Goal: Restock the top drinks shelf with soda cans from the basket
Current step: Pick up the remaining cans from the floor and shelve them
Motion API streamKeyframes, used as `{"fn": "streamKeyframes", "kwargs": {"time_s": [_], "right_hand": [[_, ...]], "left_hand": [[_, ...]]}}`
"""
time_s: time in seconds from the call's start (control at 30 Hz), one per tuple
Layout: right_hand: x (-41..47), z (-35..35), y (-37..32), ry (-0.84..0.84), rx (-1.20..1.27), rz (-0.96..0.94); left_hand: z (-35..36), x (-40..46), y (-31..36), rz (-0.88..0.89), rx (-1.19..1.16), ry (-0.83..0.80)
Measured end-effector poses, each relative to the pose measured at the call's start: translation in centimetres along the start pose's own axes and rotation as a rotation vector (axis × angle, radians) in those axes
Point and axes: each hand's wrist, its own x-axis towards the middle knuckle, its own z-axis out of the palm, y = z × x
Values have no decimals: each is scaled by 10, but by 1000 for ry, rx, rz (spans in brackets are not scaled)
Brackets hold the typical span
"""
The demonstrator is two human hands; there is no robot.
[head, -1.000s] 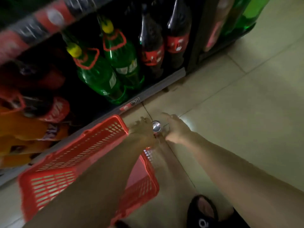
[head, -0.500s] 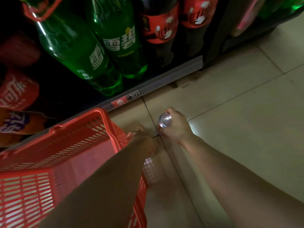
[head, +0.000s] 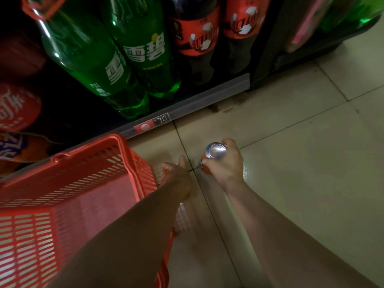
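right hand [head: 225, 163] grips an orange soda can [head: 214, 152]; left hand's [head: 176, 175] grasp unclear; price tag [head: 152, 124] reads "7.0".

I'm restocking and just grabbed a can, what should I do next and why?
Probably lift the can up toward the top shelf: the right hand already grips it above the floor, outside the basket. The left hand looks low beside the basket.

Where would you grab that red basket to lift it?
Judging by shape, grip the thick top rim of the red basket from above, ideally at both ends. Its slotted walls look flimsy, and no carry handle shows. The right hand holds an orange can.
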Motion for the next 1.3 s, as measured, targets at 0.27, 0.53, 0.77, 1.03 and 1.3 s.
{"fn": "streamKeyframes", "kwargs": {"time_s": [0.27, 0.53, 0.77, 1.03, 1.3], "right_hand": [[-44, -62, -89, 154, 153, -64], [-162, -169, -305, 186, 218, -246], [-306, -232, -535, 43, 292, -341], [-476, -272, -765, -205, 272, -639], [-625, -235, -899, -317, 235, -958]], "left_hand": [[-141, -86, 9, 224, -461, 70], [-348, -269, -47, 381, -510, 197], [-535, -464, -161, 458, -321, 261], [-709, -659, -297, 355, -476, 428], [-811, -791, -436, 409, -411, 610]]}}
